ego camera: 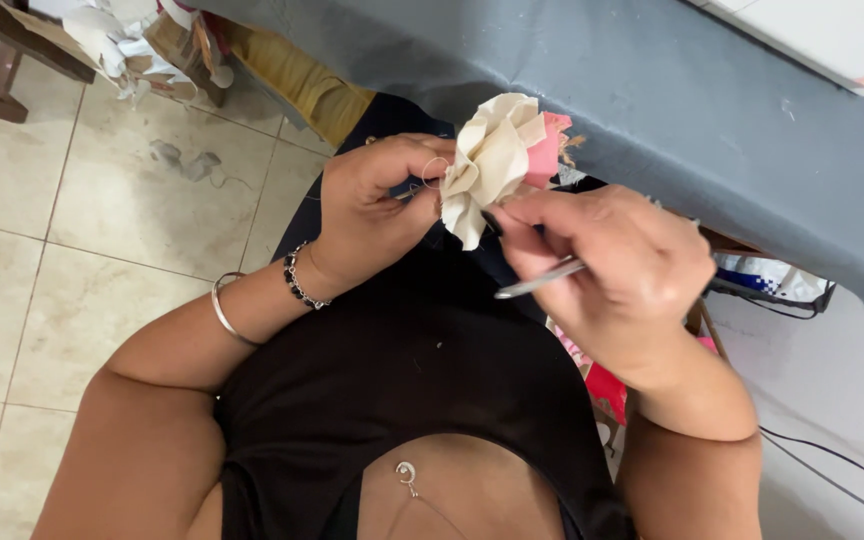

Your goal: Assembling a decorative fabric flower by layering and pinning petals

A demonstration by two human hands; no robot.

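While the left hand (377, 205) pinches the cream fabric flower (492, 160) at centre, the right hand (617, 265) — at four o'clock of it — grips a slim metal tool (540, 281). Mid-shaping, seemingly; next calls for steady petals.

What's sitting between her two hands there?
In the head view, a gathered cream fabric flower with a pink piece behind it sits between the left hand and the right hand, pinched by both.

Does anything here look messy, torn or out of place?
Mostly tidy. The fabric flower between the left hand and right hand shows a frayed pink edge. The floor tiles carry a dark stain, and crumpled paper spills from a box.
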